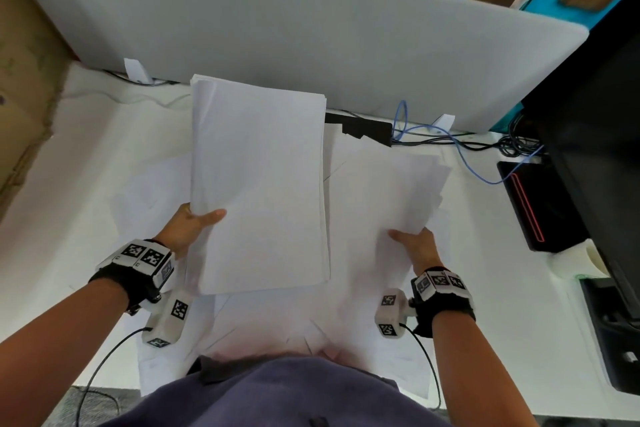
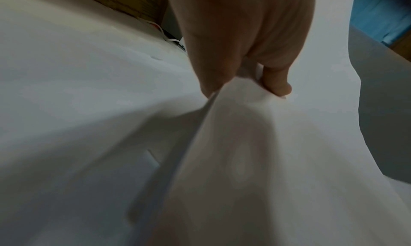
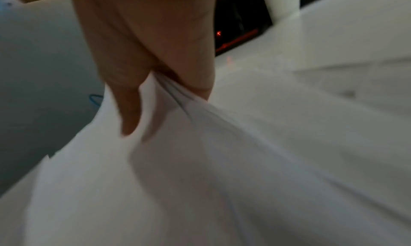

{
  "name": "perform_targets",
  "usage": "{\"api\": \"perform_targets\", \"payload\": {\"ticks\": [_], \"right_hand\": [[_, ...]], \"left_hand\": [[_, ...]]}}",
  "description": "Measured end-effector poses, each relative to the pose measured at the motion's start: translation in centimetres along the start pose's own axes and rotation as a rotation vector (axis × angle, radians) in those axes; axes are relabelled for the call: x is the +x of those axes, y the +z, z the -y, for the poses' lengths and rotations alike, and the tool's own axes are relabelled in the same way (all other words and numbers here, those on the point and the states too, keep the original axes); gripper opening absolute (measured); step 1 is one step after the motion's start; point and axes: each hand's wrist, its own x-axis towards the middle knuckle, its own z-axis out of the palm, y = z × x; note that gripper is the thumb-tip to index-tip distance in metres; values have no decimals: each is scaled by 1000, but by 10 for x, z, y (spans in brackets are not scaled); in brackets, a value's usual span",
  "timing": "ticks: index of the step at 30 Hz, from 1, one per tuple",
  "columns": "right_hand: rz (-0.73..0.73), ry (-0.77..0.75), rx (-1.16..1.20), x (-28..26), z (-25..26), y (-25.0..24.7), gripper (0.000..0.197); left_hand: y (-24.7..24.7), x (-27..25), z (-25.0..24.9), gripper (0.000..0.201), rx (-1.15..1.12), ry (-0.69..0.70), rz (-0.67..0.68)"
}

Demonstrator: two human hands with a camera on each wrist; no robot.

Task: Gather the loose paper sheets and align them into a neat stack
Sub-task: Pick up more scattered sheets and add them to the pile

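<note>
My left hand (image 1: 197,222) pinches the left edge of a thick bundle of white sheets (image 1: 259,184), lifted above the desk with the thumb on top. In the left wrist view the left hand (image 2: 242,84) grips the paper bundle (image 2: 255,153) between thumb and fingers. My right hand (image 1: 412,241) pinches a second, looser bundle of sheets (image 1: 391,198) at its near right edge. The right wrist view shows the right hand (image 3: 164,98) holding several fanned sheets (image 3: 200,161). More loose sheets (image 1: 263,319) lie spread on the white desk under both bundles.
A grey divider panel (image 1: 311,28) stands along the desk's far edge. Black and blue cables (image 1: 433,135) and a black box (image 1: 367,132) lie behind the papers. A black device with a red strip (image 1: 530,204) and a dark monitor (image 1: 595,149) stand at the right. Cardboard (image 1: 24,80) is at the left.
</note>
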Motion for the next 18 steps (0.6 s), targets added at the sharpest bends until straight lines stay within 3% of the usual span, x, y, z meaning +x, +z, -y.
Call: {"api": "perform_targets", "payload": {"ticks": [2,6,11,14,18], "right_hand": [[109,27,-13,2,5,10,47],[72,46,3,6,12,25,43],[203,128,-18,3,16,38,39],[28,4,-33,7,25,23,32],[-151,-153,-213,15,38,-11,41]], "left_hand": [[-3,3,6,8,2,-13,-16],[-3,7,14,16,-2,-32,-41],[0,8,10,19,-19,-32,-40],[0,8,6,19,-62,-9,-54],[-7,9,1,23,-86,14,-79]]}}
